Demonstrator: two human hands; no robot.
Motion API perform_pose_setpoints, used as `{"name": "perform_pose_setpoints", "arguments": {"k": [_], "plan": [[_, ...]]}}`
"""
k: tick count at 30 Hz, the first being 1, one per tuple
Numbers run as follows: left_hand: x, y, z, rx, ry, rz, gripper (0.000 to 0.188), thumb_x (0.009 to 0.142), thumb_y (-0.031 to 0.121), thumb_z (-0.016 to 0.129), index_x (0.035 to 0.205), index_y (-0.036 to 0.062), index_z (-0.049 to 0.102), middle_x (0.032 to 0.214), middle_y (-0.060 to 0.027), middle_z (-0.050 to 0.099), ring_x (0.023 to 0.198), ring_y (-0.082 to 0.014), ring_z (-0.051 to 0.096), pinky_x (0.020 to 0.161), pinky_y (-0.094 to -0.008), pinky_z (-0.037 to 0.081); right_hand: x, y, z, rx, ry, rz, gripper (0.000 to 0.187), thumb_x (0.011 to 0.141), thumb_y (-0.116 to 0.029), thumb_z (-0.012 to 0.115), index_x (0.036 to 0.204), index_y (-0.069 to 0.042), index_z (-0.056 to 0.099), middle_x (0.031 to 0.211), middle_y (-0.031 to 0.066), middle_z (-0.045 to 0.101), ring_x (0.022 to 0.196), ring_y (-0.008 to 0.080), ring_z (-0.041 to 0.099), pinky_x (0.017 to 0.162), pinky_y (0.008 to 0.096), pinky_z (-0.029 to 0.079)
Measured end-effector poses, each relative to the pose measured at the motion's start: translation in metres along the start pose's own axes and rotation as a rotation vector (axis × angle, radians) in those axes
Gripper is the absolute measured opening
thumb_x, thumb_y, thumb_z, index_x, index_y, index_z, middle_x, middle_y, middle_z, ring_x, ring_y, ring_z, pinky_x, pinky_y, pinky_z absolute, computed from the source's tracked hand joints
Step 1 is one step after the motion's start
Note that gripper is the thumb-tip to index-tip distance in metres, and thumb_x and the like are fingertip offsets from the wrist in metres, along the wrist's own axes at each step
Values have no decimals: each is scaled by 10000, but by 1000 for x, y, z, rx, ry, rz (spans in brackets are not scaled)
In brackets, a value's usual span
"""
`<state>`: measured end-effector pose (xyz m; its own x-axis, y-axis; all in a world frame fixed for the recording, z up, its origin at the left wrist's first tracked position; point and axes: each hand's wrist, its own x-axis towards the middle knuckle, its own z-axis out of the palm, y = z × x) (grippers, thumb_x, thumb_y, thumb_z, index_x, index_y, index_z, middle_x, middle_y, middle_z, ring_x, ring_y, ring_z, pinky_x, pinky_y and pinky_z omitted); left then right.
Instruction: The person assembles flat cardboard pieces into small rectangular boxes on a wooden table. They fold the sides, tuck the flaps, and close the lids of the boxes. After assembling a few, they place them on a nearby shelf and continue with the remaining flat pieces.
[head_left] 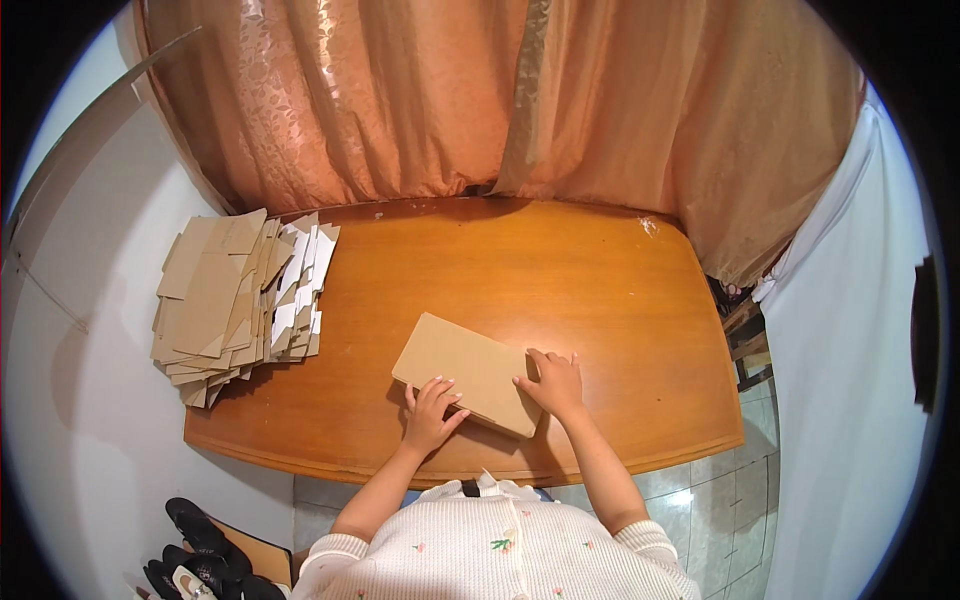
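Observation:
A closed, flat brown cardboard box (470, 370) lies at a slant on the wooden table, close to its front edge. My left hand (432, 418) holds its near long side, with the fingertips over the top edge and the thumb lower along the side. At the right end of the box, my right hand (556, 382) grips the edge; its thumb touches the top near the rim and its other fingers reach toward the far corner. The undersides of the fingers are hidden.
A tall, uneven pile of flattened cardboard pieces (215, 290), some with white faces, stands at the table's left end. Orange-brown curtains (420, 100) hang behind the table (640, 300). A white cloth (830, 300) hangs at right. Dark shoes (205, 550) lie at the lower left.

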<state>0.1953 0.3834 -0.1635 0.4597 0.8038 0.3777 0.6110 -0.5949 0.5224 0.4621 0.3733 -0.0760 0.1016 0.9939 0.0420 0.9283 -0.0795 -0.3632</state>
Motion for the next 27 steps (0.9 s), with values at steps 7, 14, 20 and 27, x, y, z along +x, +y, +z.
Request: {"name": "perform_pose_setpoints", "arguments": {"k": [7, 14, 20, 27], "plan": [[0, 6, -9, 26, 105, -202, 324, 945, 263, 522, 1253, 188, 594, 1469, -158, 325, 1387, -374, 248, 1108, -619, 130, -46, -6, 6, 394, -191, 144, 587, 794, -396, 694, 1273, -89, 550, 1192, 186, 620, 1081, 342, 600, 950, 488, 430], [-12, 17, 7, -339, -82, -244, 971, 877, 313, 635, 1488, -1, -51, 1539, -288, 17, 1421, -436, 96, 1150, -489, 120, -89, -20, 59, 583, 3, 32, 666, 899, -273, 590, 1425, -6, 281, 1324, 291, 477, 1219, 412, 485, 1003, 420, 399], [-44, 19, 23, -700, -217, -458, 997, 939, 298, 562, 1446, 32, -255, 1561, -239, -15, 1442, -368, 54, 1159, -425, 107, -83, -23, 49, 866, -76, 16, 672, 898, -219, 611, 1437, 8, 279, 1358, 254, 465, 1284, 327, 451, 1055, 378, 357], [-55, 45, 14, -872, -153, -493, 852, 1005, 297, 428, 1454, 38, -248, 1571, -196, -37, 1450, -284, 36, 1158, -355, 103, -88, -2, 93, 1170, -49, 105, 632, 879, -169, 640, 1418, -2, 356, 1342, 166, 508, 1247, 236, 477, 1038, 341, 373]]}}
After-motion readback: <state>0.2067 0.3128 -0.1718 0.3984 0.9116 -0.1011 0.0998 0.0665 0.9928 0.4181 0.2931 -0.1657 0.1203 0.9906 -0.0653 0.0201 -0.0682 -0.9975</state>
